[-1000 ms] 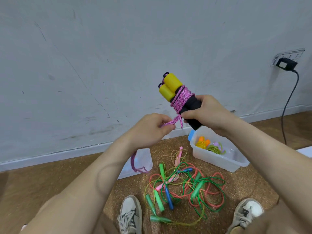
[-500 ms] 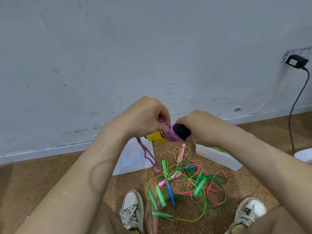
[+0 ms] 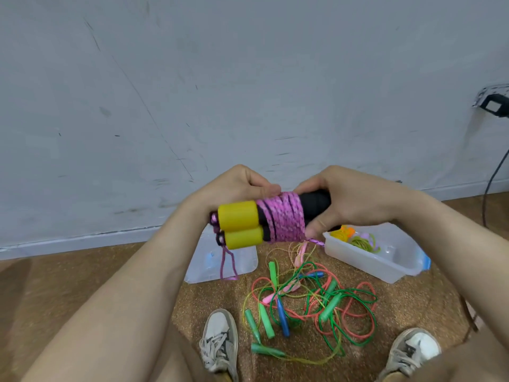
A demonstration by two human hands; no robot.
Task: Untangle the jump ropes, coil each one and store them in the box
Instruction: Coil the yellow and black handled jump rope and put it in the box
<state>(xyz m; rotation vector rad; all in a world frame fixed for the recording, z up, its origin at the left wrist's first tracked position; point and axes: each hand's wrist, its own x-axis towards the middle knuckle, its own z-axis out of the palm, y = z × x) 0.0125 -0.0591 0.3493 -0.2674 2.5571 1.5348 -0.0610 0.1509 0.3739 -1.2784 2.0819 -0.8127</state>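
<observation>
Pink rope (image 3: 283, 219): wound in tight turns round its own two handles (image 3: 238, 216), held in the air in front of the wall, above the floor and the far end of the tangle
Handles: lying side by side and roughly level, yellow ends to the left, black ends to the right
Left hand (image 3: 237, 188): curled round the bundle from behind, thumb laid on the top of the pink turns
Right hand (image 3: 352, 199): grasping the black ends, thumb under the turns
Loop (image 3: 227, 263): a slack pink length hanging from the yellow ends
Tangle of ropes (image 3: 308, 299): green, red, yellow, blue and pink, heaped on the floor (image 3: 82, 271) between two shoes (image 3: 220, 337)
Box (image 3: 385, 268): clear, on the floor right of the tangle, near the wall edge, with coiled ropes (image 3: 358, 239) inside
Lid (image 3: 245, 260): flat on the floor left of the tangle
Charger (image 3: 494, 106): plugged in on the wall (image 3: 248, 78) at the right edge, cable hanging down
</observation>
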